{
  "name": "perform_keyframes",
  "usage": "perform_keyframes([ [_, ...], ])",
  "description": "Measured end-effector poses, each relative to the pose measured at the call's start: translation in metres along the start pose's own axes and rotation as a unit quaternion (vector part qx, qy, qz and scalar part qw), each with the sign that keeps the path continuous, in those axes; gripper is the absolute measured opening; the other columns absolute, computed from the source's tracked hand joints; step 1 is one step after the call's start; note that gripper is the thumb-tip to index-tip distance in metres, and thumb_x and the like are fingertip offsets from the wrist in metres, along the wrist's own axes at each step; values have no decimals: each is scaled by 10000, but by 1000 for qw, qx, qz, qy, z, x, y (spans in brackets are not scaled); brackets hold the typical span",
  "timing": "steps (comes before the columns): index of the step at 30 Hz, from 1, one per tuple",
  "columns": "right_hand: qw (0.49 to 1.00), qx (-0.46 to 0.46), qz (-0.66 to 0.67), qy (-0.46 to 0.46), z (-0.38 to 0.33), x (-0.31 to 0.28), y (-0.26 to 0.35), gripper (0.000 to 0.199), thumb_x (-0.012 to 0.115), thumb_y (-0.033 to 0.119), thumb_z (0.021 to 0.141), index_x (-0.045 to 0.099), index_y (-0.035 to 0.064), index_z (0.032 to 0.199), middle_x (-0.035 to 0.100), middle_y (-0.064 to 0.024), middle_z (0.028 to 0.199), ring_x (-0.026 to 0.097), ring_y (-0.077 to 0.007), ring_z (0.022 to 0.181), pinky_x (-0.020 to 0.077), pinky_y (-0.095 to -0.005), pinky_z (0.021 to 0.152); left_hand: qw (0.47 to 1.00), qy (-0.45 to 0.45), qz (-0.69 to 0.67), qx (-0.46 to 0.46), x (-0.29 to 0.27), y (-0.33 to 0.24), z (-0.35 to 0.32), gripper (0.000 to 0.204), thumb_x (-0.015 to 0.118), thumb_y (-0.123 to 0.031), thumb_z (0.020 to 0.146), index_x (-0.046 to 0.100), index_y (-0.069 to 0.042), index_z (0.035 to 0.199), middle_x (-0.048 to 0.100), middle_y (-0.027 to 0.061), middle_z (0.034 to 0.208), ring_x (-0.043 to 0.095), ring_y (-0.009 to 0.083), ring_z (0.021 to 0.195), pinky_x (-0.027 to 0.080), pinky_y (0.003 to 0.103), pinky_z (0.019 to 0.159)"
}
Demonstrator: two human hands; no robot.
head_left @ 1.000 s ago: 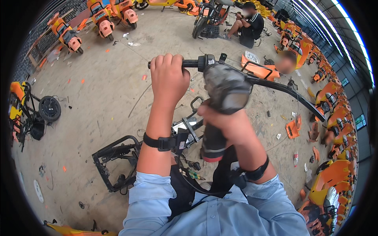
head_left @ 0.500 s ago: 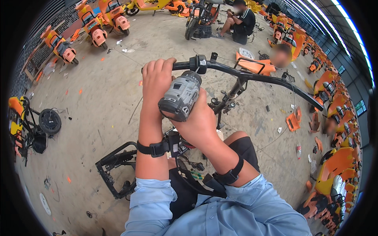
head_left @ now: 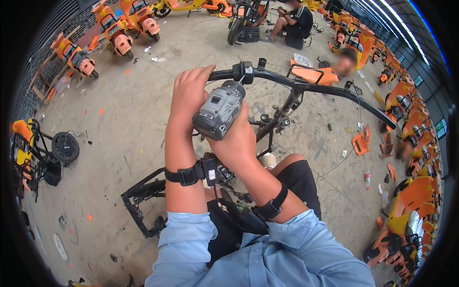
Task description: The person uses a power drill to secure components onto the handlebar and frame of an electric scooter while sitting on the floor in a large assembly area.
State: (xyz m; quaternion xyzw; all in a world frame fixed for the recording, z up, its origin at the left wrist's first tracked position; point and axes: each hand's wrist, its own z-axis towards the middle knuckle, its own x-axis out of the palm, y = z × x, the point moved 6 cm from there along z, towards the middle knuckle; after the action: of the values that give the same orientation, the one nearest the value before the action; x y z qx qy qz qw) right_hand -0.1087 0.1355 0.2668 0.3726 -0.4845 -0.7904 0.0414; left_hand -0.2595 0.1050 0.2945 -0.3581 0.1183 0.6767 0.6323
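Note:
A black handlebar [head_left: 325,88] stretches across in front of me, on a bare stem that slants down between my legs. My left hand [head_left: 188,93] is closed round its left end. In my right hand [head_left: 235,143] is a grey and black cordless drill [head_left: 220,111], its handle hidden by my fingers and its body. The drill's nose points away from me, up to a black clamp-like fitting [head_left: 243,72] on the bar just right of my left hand. A thin bit shows between the nose and the fitting; whether it sits in a screw I cannot tell.
A black metal frame [head_left: 143,191] lies low at the left, below my forearms. A stripped scooter with a loose wheel [head_left: 65,147] is farther left. Orange scooters [head_left: 114,36] line the back and right. A person [head_left: 294,24] sits at the back; orange panels [head_left: 315,74] lie beyond the bar.
The view has shifted slightly. Both hands keep their holds, and the drill stays at the fitting, tilted a little differently.

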Motion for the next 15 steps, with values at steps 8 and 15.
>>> perform_keyframes([
  [8, 990, -17, 118, -73, 1, 11, 9, 842, 855, 138, 748, 279, -64, 1328, 655, -209, 1111, 693, -332, 1005, 541, -396, 823, 995, 7, -103, 16, -11, -5, 0, 575, 613, -17, 737, 625, -57, 1311, 649, 119, 1277, 548, 311, 1213, 366, 420, 1095],
  [15, 990, -3, 92, -102, 1, 19, 14, 903, 832, 203, 769, 227, -73, 1380, 631, -234, 1176, 672, -371, 1044, 530, -432, 851, 990, 15, -135, 31, -12, -2, 0, 545, 615, -8, 775, 622, -48, 1318, 647, 119, 1303, 547, 317, 1235, 355, 416, 1111],
])
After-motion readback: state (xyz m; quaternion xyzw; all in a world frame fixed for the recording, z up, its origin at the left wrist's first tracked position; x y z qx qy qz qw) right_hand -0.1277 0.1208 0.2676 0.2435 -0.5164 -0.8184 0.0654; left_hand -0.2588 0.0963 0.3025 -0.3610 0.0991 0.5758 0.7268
